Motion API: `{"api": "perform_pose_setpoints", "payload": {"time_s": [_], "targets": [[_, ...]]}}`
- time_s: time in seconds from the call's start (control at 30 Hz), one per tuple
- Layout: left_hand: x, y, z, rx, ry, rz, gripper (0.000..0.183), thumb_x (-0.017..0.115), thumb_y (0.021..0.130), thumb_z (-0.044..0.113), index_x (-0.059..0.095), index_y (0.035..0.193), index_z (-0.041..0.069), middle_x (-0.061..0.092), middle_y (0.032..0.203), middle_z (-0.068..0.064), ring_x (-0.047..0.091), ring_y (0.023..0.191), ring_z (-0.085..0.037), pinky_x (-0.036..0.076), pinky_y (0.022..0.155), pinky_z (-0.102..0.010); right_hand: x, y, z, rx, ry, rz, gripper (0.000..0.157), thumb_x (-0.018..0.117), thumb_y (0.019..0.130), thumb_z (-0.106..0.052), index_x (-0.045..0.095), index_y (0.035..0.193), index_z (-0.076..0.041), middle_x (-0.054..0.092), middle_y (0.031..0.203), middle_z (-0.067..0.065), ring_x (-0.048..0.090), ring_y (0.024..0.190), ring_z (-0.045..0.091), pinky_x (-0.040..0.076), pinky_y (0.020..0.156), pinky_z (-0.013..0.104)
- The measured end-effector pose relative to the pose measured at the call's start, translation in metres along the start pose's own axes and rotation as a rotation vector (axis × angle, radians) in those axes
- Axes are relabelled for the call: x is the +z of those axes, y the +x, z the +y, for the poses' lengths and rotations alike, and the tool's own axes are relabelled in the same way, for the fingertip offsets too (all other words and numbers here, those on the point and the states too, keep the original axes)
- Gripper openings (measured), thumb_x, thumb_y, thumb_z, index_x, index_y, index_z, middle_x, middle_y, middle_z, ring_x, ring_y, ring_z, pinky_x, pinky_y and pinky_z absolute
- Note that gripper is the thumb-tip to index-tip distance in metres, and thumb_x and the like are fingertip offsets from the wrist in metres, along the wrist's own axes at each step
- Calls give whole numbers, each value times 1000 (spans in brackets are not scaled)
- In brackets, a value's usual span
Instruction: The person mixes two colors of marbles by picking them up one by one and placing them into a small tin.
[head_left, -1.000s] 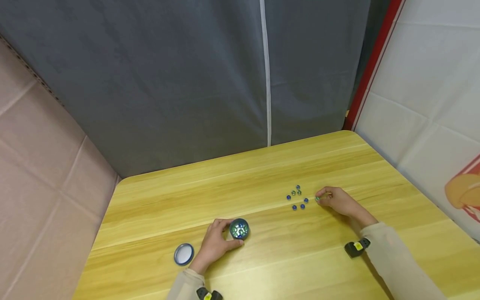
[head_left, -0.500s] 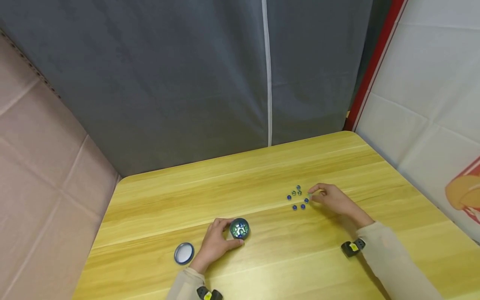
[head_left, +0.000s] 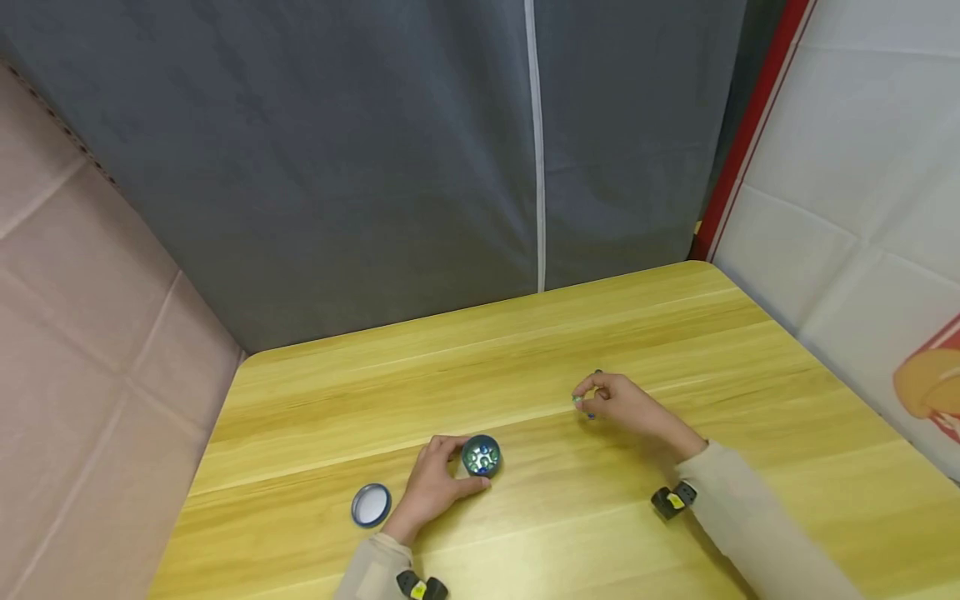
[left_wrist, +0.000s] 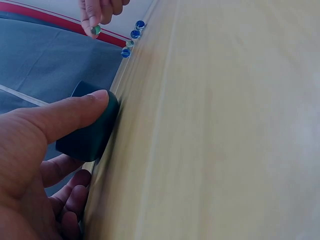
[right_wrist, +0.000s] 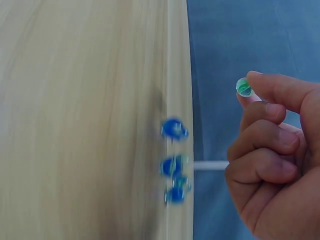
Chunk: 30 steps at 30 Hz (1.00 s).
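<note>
My left hand [head_left: 433,485] holds a small round dark teal container [left_wrist: 87,142] on the table, thumb on one side and fingers on the other. Several green and blue glass marbles [head_left: 481,457] lie inside the container. Up to the right, my right hand [head_left: 621,402] pinches a green marble [right_wrist: 244,88] between thumb and index finger, its other fingers curled in. In the right wrist view the pinched marble is raised above the tabletop. Loose blue and clear marbles [right_wrist: 173,129] sit on the table below that hand, mostly hidden by it in the head view.
A round lid [head_left: 371,505] with a blue rim and white inside lies left of the container. The wood-grain table [head_left: 420,375] meets a grey curtain [head_left: 375,167] at the back. White panels stand at both sides.
My right hand has moved left with the green marble, passing over the loose marbles and covering most of them in the head view. My left hand and the container have stayed put.
</note>
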<state>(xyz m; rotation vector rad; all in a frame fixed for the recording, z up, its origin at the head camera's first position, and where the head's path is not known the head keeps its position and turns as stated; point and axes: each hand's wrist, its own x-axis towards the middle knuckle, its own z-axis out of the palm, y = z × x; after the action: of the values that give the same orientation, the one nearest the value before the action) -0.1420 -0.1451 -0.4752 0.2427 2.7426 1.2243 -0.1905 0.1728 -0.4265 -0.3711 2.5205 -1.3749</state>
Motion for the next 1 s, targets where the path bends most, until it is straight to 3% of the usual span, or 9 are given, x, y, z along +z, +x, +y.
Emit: {"api": "perform_pose_setpoints", "payload": {"time_s": [0.43,0.7,1.0], "targets": [[-3,-2,2,0,11,11,68,80,63,42,57,120,15,52,114,-4,47,106,-23,43,86,-44,42,15,-32,-48,-1,-50,25,62,87,-20,62,105,-4,35,55,-4,30,48,9,26,45,18],[-1,-3,2,10,17,3,68,80,64,43,56,121,15,52,115,-4,47,107,-23,43,86,-44,64,18,-41,-48,15,-85,17,64,85,-19,63,100,-11,40,55,-4,34,48,9,28,44,18],[-1,-2,3,18,18,8,68,80,63,43,57,120,15,53,114,-4,47,106,-23,42,86,-43,86,19,-48,-55,43,-152,18,64,84,-18,63,100,-10,42,56,-3,36,47,8,29,42,18]]}}
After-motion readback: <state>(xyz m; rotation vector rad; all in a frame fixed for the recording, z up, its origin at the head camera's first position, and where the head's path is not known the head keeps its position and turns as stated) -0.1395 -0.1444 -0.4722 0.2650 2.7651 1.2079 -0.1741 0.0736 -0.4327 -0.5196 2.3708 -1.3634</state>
